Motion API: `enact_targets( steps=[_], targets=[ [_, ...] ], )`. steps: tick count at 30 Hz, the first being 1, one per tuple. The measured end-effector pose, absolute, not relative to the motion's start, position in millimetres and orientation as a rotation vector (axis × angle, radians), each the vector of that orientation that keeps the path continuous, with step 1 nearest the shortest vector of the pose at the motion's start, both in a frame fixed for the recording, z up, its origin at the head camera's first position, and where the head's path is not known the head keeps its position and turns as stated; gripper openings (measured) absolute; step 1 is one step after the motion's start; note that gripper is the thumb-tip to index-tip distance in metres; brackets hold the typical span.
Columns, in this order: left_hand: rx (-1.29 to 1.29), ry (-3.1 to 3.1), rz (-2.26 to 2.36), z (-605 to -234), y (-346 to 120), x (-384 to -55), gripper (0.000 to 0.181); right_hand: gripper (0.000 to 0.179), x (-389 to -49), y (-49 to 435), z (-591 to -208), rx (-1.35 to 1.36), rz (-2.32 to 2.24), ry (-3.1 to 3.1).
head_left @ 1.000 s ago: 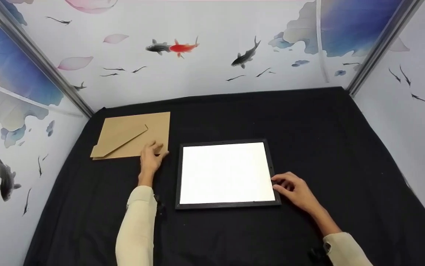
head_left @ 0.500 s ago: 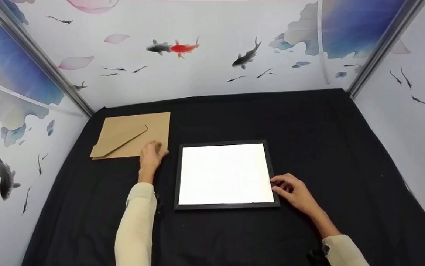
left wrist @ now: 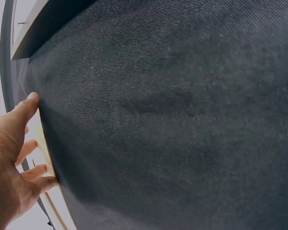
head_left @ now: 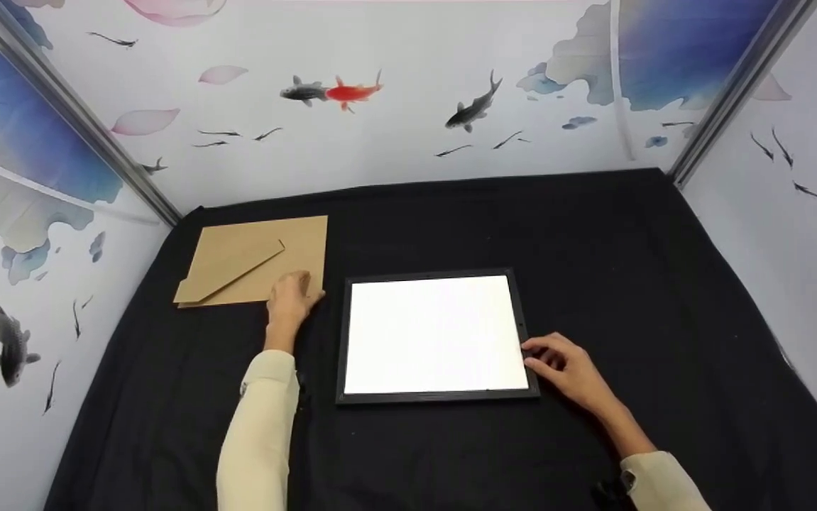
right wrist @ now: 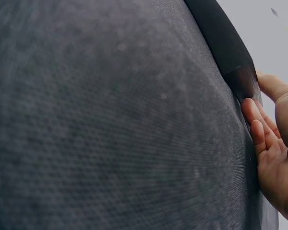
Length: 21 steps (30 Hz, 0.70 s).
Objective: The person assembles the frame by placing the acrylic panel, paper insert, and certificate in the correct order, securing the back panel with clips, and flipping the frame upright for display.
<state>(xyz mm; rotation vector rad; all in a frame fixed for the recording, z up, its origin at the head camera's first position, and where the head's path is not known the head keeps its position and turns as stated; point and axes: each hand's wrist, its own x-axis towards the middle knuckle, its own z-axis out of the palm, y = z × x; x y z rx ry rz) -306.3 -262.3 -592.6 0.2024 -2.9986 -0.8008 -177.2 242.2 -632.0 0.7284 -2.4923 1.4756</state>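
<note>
A tan paper envelope (head_left: 238, 234) with a slanted flap lies at the left. My left hand (head_left: 287, 301) rests at its lower right corner, thumb out toward the right edge and fingers over the paper. In the left wrist view, the spread fingertips (left wrist: 50, 182) touch the envelope's edge. Flat in the middle is a panel (head_left: 433, 337) with a bright white surface and black border. Beside its right edge is my right hand (head_left: 571, 372), thumb and index tips touching the border. The right wrist view gives the bent fingers (right wrist: 252, 112) against the black edge; the underside is hidden.
Black cloth (head_left: 436, 461) covers the table. White partitions (head_left: 394, 142) printed with fish and petals stand at the back and both sides. Metal posts (head_left: 735, 92) mark the corners. Cream sleeves (head_left: 259, 426) cover the forearms.
</note>
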Motion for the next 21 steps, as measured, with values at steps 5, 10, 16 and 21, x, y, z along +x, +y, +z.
enact_targets(
  steps=[5, 10, 16, 21],
  targets=[
    [0.194, -2.994, -0.726, -593, -260, -308, 0.054, 0.029, -177, 243, -632, 0.729, 1.479, -2.491],
    [0.194, -2.962, -0.720, -595, -259, -306, 0.055, 0.029, -178, 242, -631, 0.730, 1.488, -2.490],
    [0.231, -2.879, -0.758, -599, -259, -302, 0.051, 0.029, -178, 243, -630, 0.753, 1.497, -2.471],
    [0.330, -2.797, -0.828, -603, -266, -297, 0.041, 0.029, -174, 239, -623, 0.738, 1.505, -2.480]
  ],
)
